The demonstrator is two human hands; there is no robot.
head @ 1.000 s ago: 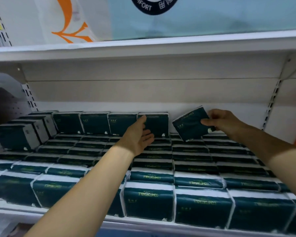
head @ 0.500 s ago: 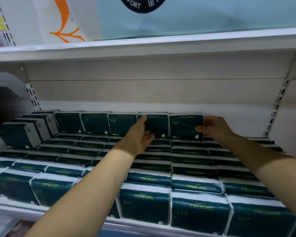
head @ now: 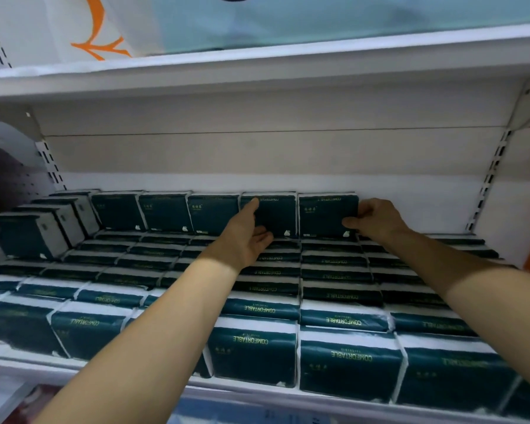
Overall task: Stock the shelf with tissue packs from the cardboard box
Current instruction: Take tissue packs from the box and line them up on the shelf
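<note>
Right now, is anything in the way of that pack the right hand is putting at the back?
Nothing visible. The right hand holds the tissue pack upright, already in the back row, beside the pack the left hand steadies.

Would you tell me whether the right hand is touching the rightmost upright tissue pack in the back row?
Touching. The head view shows the right hand with its fingers wrapped over the right edge of the rightmost upright tissue pack.

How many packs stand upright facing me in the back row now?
5: four side by side from the left, the fifth pack at the right end under the right hand. Sideways packs further left excluded.
</note>
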